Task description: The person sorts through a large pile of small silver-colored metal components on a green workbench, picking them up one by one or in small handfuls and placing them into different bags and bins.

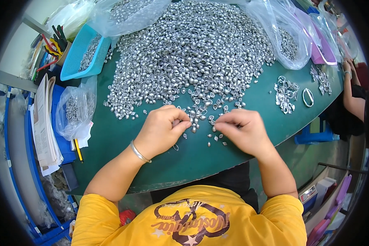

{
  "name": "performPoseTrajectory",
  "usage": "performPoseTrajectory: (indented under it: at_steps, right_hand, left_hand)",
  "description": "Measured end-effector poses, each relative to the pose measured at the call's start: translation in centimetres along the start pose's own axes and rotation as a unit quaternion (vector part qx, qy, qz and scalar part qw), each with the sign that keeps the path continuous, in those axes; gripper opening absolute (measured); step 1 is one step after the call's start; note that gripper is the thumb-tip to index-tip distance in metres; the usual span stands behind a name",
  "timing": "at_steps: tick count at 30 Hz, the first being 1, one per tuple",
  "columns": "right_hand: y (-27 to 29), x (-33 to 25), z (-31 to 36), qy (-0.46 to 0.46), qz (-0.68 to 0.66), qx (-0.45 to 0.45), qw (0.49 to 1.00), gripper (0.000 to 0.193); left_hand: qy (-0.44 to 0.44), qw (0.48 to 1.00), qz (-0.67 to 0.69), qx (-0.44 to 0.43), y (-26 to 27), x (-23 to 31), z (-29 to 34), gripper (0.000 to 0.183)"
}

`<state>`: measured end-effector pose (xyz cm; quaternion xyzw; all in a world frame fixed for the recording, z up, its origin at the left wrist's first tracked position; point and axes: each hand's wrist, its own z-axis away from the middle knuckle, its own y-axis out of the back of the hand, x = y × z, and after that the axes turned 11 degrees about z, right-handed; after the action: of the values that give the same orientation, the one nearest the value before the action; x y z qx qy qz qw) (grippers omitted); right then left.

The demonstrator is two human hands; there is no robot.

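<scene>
At the near edge of the heap [192, 53], the left hand [160, 126] and right hand [245, 130] curl thumb toward forefinger among loose pieces [194, 131], whether gripping any I can't tell.

Yellow short-sleeved T-shirt [188, 217], brown-and-pink chest print [189, 224], pale stars [191, 241], 1 plain silver bangle [140, 153], left wrist [148, 144]

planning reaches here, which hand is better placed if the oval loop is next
Probably the right hand: it is nearer the oval loop, while the left hand would have to cross past it.
</scene>
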<state>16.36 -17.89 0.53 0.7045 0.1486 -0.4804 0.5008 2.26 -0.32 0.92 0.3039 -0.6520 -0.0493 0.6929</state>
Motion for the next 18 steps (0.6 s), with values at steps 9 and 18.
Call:
performPoseTrajectory:
  at_steps: [9, 18]
  right_hand:
    - [0.2, 1.1, -0.5, -0.044, -0.117, 0.04, 0.991, 0.005]
    - [-0.6, 0.6, -0.5, -0.007, -0.105, 0.015, 0.994, 0.008]
  left_hand:
    - [0.179, 0.642, 0.738, -0.102, 2.4, -1.1, -0.7, 0.005]
    - [-0.097, 0.992, -0.079, 0.008, -0.5, -0.1, -1.6, 0.007]
